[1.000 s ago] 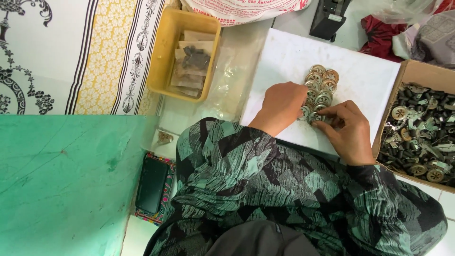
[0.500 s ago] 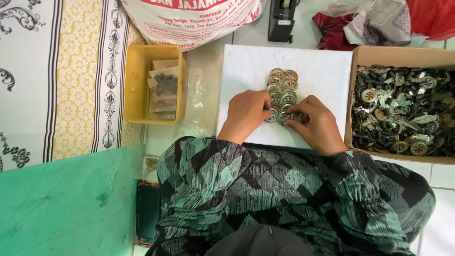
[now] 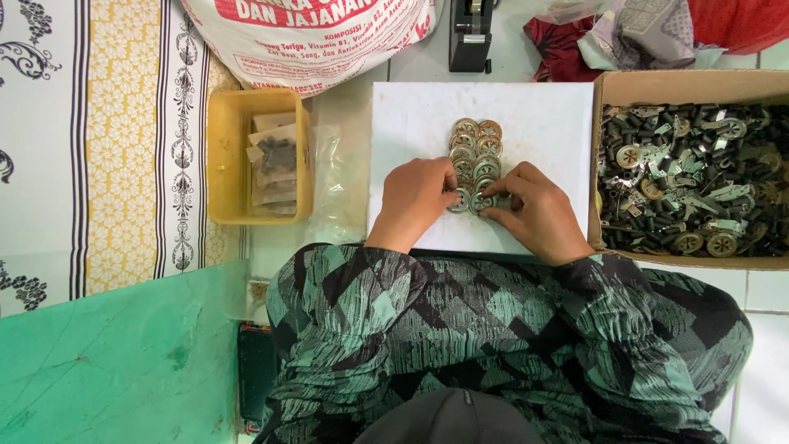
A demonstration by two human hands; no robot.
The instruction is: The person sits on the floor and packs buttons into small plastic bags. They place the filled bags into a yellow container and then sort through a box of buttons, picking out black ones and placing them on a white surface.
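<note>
1. Pale tiled floor [image 3: 764, 288] as work surface; green sheet [image 3: 107, 353] at lower left, patterned cloth in white, yellow and black [image 3: 99, 140] at upper left, large printed white sack [image 3: 312, 37] at top.
2. Open brown cardboard box [image 3: 682, 86] at right, filled with loose dark metal parts and slotted discs; set just beside the board, probably as stock within easy reach.
3. Flat white rectangular board [image 3: 542, 131] centred ahead of the knees, giving a plain, level backing.
4. Yellow rectangular plastic tray [image 3: 220, 164] left of the board, holding small clear packets.
5. Black tape dispenser [image 3: 470, 33] beyond the board's far edge.
6. Left hand [image 3: 415, 197] and right hand [image 3: 538, 214] resting on the board, knuckles up, fingertips converging.
7. Round brass-and-silver metal discs [image 3: 477, 140] laid in two touching columns on the board, likely for alignment; nearest pair pinched between both hands' fingertips at the near end of the columns.
</note>
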